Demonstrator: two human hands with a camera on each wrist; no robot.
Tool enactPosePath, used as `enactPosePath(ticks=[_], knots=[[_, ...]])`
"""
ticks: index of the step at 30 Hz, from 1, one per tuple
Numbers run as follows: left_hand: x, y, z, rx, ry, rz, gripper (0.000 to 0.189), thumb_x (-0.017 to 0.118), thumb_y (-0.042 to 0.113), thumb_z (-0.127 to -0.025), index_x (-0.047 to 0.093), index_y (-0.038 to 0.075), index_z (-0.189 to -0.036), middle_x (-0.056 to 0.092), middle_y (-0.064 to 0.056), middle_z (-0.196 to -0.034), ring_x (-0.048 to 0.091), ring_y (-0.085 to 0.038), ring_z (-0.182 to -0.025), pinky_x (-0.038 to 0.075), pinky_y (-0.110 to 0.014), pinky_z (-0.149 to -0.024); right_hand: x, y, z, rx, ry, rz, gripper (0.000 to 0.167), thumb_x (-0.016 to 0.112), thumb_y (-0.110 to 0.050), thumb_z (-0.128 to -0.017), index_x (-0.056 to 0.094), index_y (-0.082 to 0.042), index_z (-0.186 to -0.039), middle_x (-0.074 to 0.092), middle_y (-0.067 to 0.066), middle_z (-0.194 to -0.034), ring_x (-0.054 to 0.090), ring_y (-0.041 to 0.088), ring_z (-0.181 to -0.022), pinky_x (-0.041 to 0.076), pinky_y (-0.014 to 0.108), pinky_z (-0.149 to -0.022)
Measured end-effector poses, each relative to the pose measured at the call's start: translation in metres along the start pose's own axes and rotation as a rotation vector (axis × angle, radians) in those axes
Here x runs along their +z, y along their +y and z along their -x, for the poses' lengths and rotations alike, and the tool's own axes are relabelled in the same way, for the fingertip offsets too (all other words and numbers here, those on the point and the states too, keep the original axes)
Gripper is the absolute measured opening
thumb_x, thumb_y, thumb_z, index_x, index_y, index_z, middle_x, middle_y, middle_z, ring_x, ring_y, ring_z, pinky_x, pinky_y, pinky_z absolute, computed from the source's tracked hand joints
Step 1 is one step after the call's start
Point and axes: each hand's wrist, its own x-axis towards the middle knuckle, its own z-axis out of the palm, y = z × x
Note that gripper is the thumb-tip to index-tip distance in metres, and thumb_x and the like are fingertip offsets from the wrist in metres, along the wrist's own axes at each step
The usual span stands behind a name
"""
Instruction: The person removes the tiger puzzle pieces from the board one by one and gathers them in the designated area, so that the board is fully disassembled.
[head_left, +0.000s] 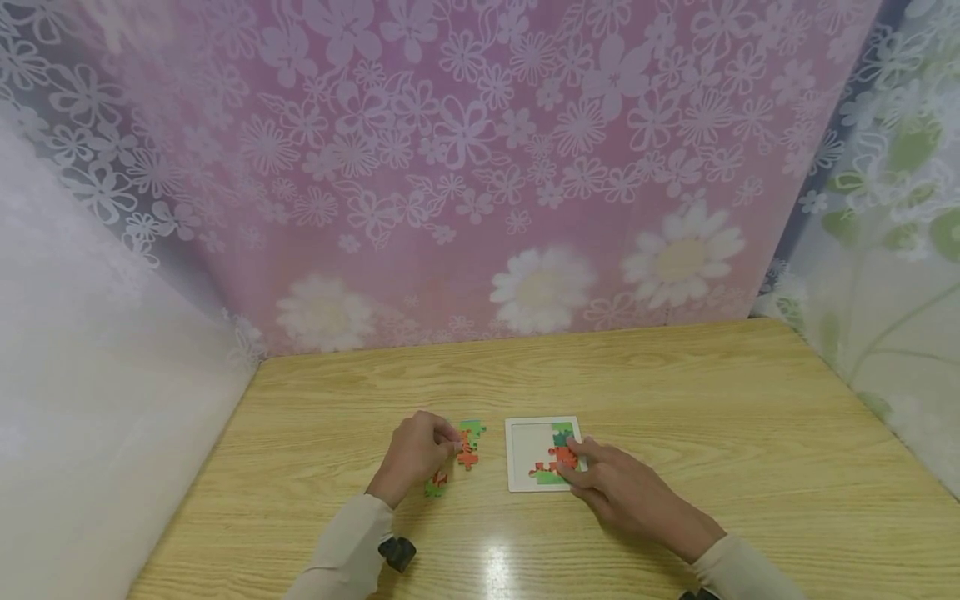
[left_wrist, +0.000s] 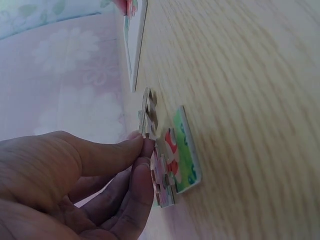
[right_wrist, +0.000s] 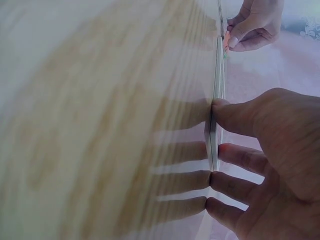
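My left hand (head_left: 416, 454) is above the table, left of a white puzzle tray (head_left: 509, 454). Thumb and forefinger pinch a jigsaw piece (left_wrist: 161, 175), seen nearly edge-on in the left wrist view. Close by lie loose green and red pieces (head_left: 471, 429); another piece (head_left: 436, 485), green with red, lies nearer the wrist. My right hand (head_left: 626, 492) rests on the tray's right side, its fingers extended over the edge and the fitted pieces there. Those red and green pieces (head_left: 551, 477) run along the tray's right and lower sides. The hand partly covers them.
The wood-grain table (head_left: 637, 375) carries the tray and pieces. Behind it hangs a pink flowered curtain (head_left: 465, 208), with pale flowered cloth (head_left: 892, 292) at the right and a pale sheet (head_left: 97, 375) at the left.
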Motion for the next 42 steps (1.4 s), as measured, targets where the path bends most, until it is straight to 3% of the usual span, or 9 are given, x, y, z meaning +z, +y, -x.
enactPosePath(ticks=[6,17,22,33,42], knots=[[0.000,-0.001,0.000,0.022,0.012,0.000,0.004,0.077,0.009,-0.091,0.079,0.007,-0.087,0.071,0.002,-0.079,0.063,-0.011,-0.068,0.054,-0.032,-0.062,-0.001,0.000,-0.001,0.002,-0.010,0.002,0.031,0.074,-0.013,-0.093,0.073,-0.006,-0.123,0.059,0.029,-0.134,0.058,0.049,-0.120,0.051,0.054,-0.093],[0.002,0.002,-0.002,-0.008,0.022,0.013,0.005,0.077,0.009,-0.091,0.080,0.009,-0.087,0.074,0.000,-0.082,0.066,-0.011,-0.072,0.055,-0.033,-0.065,-0.003,-0.001,-0.002,0.001,-0.028,-0.002,0.031,0.073,-0.014,-0.093,0.074,-0.007,-0.123,0.060,0.028,-0.134,0.057,0.049,-0.122,0.050,0.055,-0.094],[0.005,0.010,-0.005,0.027,0.004,0.009,0.004,0.078,0.010,-0.090,0.079,0.007,-0.089,0.073,0.001,-0.082,0.065,-0.011,-0.073,0.055,-0.032,-0.065,-0.003,0.000,-0.001,-0.010,-0.023,0.008,0.031,0.074,-0.014,-0.093,0.074,-0.006,-0.123,0.060,0.028,-0.134,0.057,0.049,-0.122,0.049,0.055,-0.095],[0.032,0.041,-0.013,0.129,-0.075,-0.010,0.004,0.081,0.009,-0.086,0.079,0.006,-0.087,0.072,0.003,-0.082,0.063,-0.009,-0.074,0.053,-0.027,-0.066,-0.002,0.001,-0.001,0.017,-0.042,-0.022,0.032,0.073,-0.014,-0.093,0.073,-0.007,-0.125,0.058,0.027,-0.136,0.057,0.050,-0.120,0.051,0.055,-0.094],[0.055,0.053,-0.013,0.166,-0.141,0.039,0.011,0.086,0.012,-0.082,0.079,0.005,-0.088,0.069,0.006,-0.083,0.061,-0.004,-0.073,0.052,-0.023,-0.066,-0.002,0.002,-0.001,0.010,-0.043,-0.015,0.032,0.072,-0.015,-0.094,0.073,-0.008,-0.125,0.058,0.026,-0.137,0.058,0.049,-0.120,0.051,0.054,-0.093]])
